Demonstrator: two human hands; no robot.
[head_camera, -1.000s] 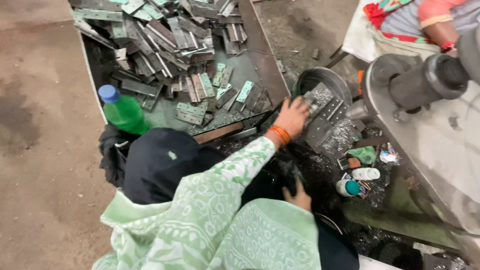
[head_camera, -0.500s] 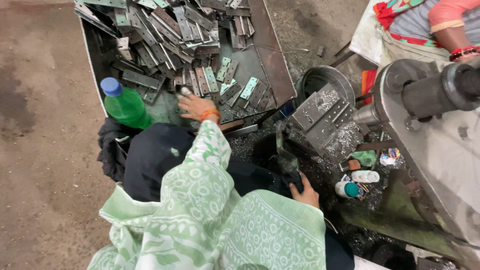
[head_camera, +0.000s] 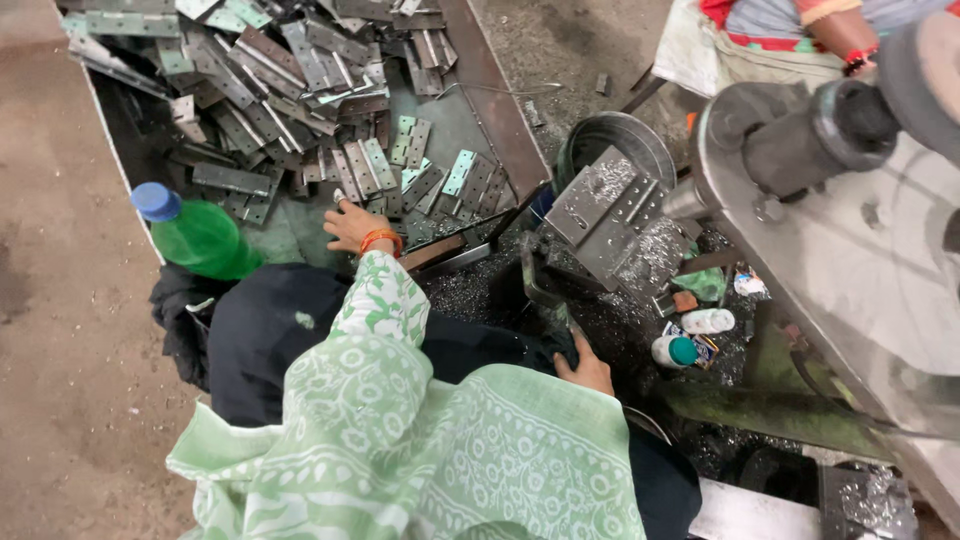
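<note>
Our left hand (head_camera: 352, 226), back from the press block (head_camera: 612, 222), spreads over tray hinges (head_camera: 440, 180); right hand (head_camera: 588, 370) grips a dark handle (head_camera: 562, 330).

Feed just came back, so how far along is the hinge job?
Done: metal shavings lie on the grey drilled metal block, but no finished pile shows. In hand: the left hand touches flat grey metal hinges in the rusty steel tray; the right hand rests below the block. Left: a large heap of hinges.

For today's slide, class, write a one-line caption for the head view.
Left hand rests among metal hinges in a tray; right hand sits low beside a machine, a green bottle nearby.
</note>
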